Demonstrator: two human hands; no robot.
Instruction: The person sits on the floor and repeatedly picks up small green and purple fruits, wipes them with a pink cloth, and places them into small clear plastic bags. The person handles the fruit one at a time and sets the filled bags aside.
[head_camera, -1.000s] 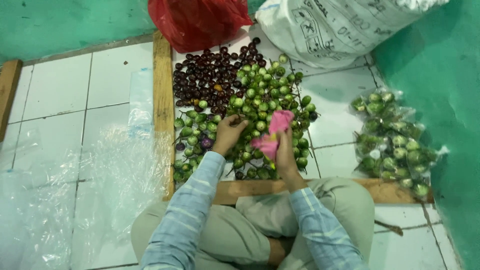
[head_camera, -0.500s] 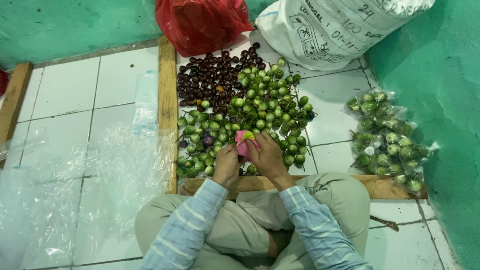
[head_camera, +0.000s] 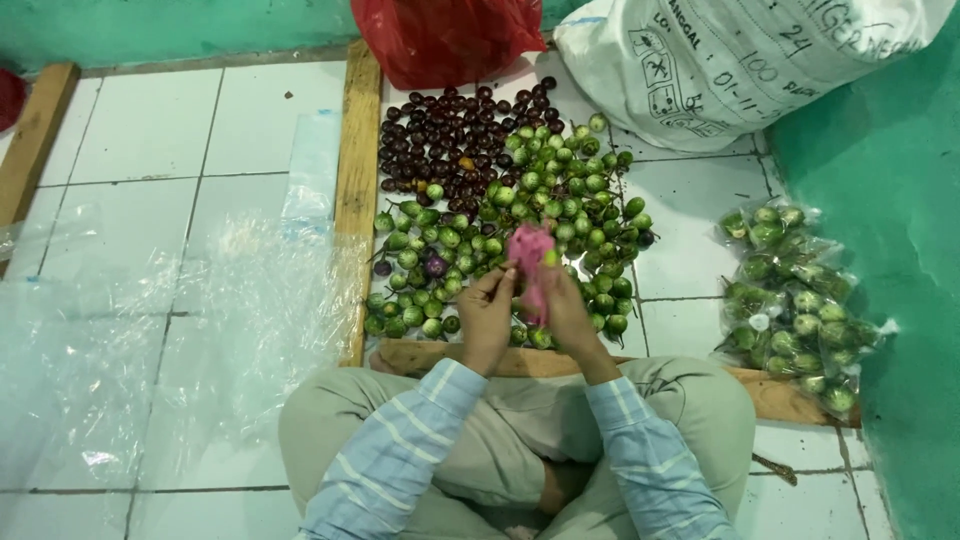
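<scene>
Sitting cross-legged on the tiled floor (head_camera: 130, 130), the person keeps one pink bag (head_camera: 530, 262) between both hands: left hand (head_camera: 487, 318) and right hand (head_camera: 567, 310) each pinch it with the fingers, above the green fruits (head_camera: 560, 195). Beyond lie dark fruits (head_camera: 440, 135), one red bag (head_camera: 445, 38), one white sack (head_camera: 740, 60).

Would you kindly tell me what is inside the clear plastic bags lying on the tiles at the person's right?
The clear plastic bags hold small round green fruits, visible through the film. The fruits deeper in the pile are covered by the upper ones.
</scene>
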